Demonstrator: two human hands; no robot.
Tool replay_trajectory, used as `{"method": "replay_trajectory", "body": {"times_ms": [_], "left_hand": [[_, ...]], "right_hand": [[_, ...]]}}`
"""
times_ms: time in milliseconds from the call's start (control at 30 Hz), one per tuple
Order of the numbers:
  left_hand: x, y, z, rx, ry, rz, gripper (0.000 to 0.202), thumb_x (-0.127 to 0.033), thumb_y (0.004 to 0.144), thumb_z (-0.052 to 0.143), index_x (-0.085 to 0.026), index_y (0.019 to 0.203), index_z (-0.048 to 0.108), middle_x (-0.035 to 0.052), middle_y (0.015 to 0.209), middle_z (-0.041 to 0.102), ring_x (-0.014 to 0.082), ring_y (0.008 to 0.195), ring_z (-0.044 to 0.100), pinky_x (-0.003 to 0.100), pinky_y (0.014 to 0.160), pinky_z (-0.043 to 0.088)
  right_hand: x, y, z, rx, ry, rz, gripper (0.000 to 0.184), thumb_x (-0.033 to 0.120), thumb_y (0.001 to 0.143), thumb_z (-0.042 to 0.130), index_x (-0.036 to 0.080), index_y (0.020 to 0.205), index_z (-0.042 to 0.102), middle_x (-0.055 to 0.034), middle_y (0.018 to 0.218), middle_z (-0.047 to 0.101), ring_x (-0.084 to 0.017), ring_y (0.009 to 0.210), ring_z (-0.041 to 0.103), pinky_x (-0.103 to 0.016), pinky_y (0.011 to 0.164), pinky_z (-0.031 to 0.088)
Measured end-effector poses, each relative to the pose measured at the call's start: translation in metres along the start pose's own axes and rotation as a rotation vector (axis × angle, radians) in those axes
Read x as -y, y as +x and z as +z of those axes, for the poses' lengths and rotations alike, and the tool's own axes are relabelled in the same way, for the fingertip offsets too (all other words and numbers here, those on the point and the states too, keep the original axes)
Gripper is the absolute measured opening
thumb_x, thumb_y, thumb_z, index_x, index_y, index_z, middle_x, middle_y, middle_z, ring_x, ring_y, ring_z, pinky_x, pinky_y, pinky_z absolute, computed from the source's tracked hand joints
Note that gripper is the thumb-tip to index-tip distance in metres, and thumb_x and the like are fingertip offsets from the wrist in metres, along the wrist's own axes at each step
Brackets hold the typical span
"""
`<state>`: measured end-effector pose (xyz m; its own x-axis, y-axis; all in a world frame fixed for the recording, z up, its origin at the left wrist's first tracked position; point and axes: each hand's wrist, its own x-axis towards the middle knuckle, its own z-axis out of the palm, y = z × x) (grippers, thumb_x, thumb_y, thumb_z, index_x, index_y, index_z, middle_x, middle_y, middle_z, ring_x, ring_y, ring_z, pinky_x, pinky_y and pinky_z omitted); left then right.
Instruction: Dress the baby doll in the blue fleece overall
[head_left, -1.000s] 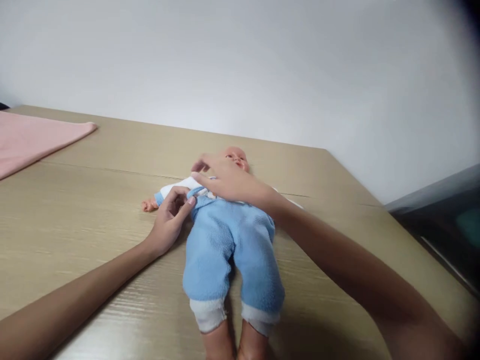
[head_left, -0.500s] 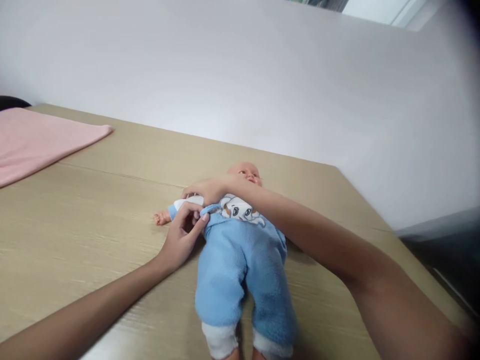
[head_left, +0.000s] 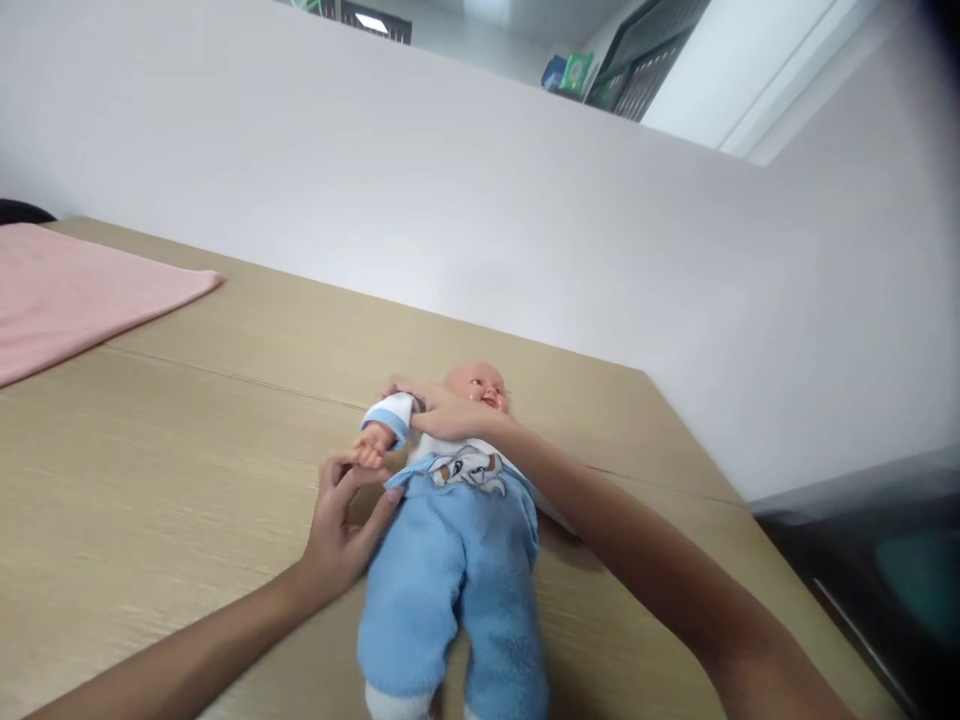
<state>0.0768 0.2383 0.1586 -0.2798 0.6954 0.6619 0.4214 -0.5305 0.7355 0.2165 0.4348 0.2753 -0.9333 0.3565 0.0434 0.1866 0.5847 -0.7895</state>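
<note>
A baby doll [head_left: 474, 382] lies on its back on the table, its head away from me. It wears a white top with blue cuffs and fluffy blue overalls [head_left: 420, 590] with an animal face on the bib [head_left: 469, 468]. My right hand [head_left: 450, 412] reaches across the doll's chest and is closed round its sleeved arm [head_left: 388, 415], which is bent toward me. My left hand [head_left: 341, 520] pinches the side edge of the overalls between thumb and fingers, just below the doll's small hand [head_left: 370, 446]. My right forearm hides part of the doll's chest and its other arm.
A pink cloth [head_left: 82, 300] lies flat at the table's left. The wooden table [head_left: 187, 480] meets a white wall [head_left: 375, 190] at the back. Its right edge drops off beside a dark area [head_left: 840, 560]. A dark rounded object [head_left: 24, 211] shows at far left.
The doll's sleeved arm, stretched out sideways before, is now lifted and bent in toward the overalls by my right hand. My left hand stays at the overalls' edge. The camera view has tilted up.
</note>
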Motion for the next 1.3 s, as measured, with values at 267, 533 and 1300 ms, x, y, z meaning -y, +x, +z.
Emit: {"method": "replay_trajectory", "body": {"times_ms": [267,533,1300], "left_hand": [[0.005,-0.001,0.005,-0.066,-0.346,-0.083,0.014,-0.027,0.119,0.059,-0.033,0.13,0.066,0.0043,0.128,0.069,0.0201,0.123,0.067,0.035,0.109,0.054],[0.004,0.023,0.009,-0.144,-0.449,-0.49,0.035,-0.062,0.103,0.081,-0.03,0.115,0.072,0.0023,0.125,0.073,0.019,0.117,0.069,0.029,0.103,0.056],[0.06,0.102,0.026,0.299,-0.529,-0.77,0.05,-0.06,0.084,0.093,-0.024,0.103,0.063,-0.0016,0.096,0.073,0.0174,0.081,0.067,0.03,0.076,0.059]], "right_hand": [[0.007,-0.014,0.004,0.046,-0.109,-0.148,0.051,-0.008,0.08,0.055,0.021,0.116,0.079,-0.0061,0.123,0.078,-0.023,0.122,0.071,-0.037,0.11,0.054],[0.034,-0.07,0.015,-0.178,-0.195,0.012,0.028,0.047,0.11,0.07,0.022,0.122,0.075,-0.0079,0.121,0.08,-0.026,0.112,0.072,-0.039,0.102,0.052],[-0.017,-0.071,0.037,-0.485,0.589,0.231,0.05,0.068,0.087,0.088,0.025,0.094,0.065,0.0017,0.089,0.066,-0.019,0.091,0.066,-0.028,0.08,0.055]]}}
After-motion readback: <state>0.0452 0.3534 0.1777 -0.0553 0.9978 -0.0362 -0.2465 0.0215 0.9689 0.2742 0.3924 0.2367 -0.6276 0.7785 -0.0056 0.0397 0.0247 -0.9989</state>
